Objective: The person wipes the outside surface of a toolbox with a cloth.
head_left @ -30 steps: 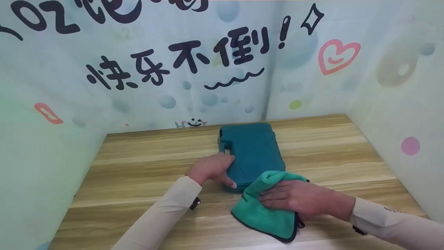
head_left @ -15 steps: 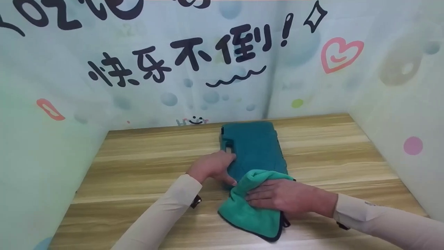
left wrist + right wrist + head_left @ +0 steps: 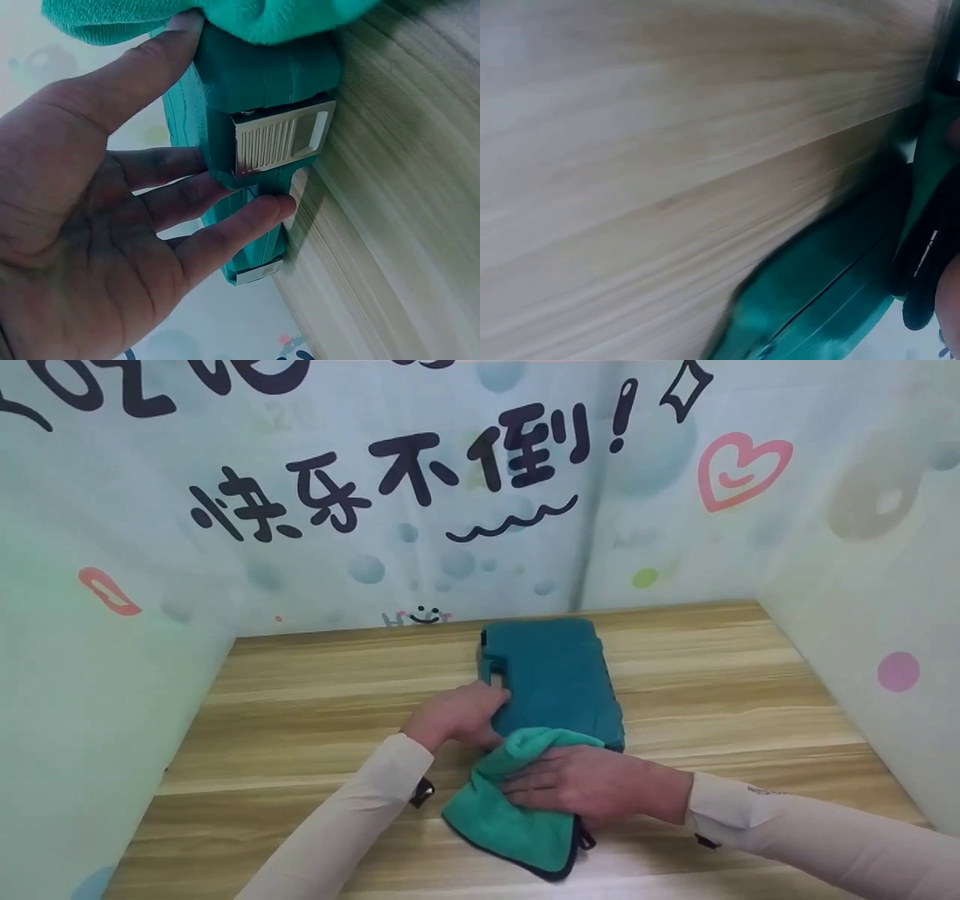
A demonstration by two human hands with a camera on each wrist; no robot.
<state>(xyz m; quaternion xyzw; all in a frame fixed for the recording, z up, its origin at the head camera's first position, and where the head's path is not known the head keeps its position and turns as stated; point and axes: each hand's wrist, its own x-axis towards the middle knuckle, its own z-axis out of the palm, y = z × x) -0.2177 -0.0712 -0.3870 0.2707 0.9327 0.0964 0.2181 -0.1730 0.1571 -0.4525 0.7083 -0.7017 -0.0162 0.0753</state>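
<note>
Case (image 3: 559,679) lies closed, contents hidden; left hand (image 3: 457,715) grips it.

A teal hard-shell case (image 3: 559,675) lies flat and closed on the surface (image 3: 315,750), its handle side against the left fingers (image 3: 232,236). One metal latch (image 3: 281,139) shows between that thumb and those fingers, a second just beyond the fingertips. Under the flattened right fingers (image 3: 534,796), a soft green cloth (image 3: 510,829) with dark edging bunches over the case's near end and spreads out on their near side.
</note>
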